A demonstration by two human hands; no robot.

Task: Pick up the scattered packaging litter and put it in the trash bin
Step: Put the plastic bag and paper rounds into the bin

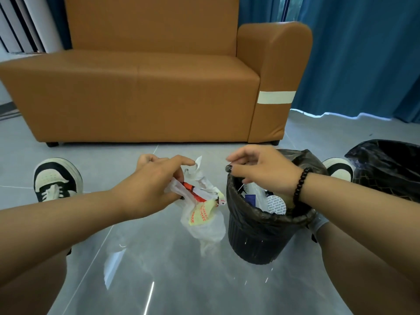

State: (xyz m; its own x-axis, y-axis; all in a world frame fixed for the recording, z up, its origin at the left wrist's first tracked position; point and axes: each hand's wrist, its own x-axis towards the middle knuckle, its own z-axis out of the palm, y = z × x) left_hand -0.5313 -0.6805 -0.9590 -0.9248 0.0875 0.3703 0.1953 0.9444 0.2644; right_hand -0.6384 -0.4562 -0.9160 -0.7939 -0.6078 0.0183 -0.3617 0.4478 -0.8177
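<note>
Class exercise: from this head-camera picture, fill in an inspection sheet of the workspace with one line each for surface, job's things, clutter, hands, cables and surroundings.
Surface: glossy grey tiled floor, reflecting light.
Job's things: bunch of packaging litter, white plastic with red and yellow wrappers, held up left of the trash bin; the bin has a black liner and already holds wrappers and a round foil seal.
Clutter: second black bag on the floor at far right.
Hands: left hand grips the litter bunch; right hand hangs over the bin's rim pinching a thin stick, with a bead bracelet on the wrist.
Cables: nothing seen.
Surroundings: orange sofa with a strip of tape on its arm, blue curtains, the person's two sneakers.
</note>
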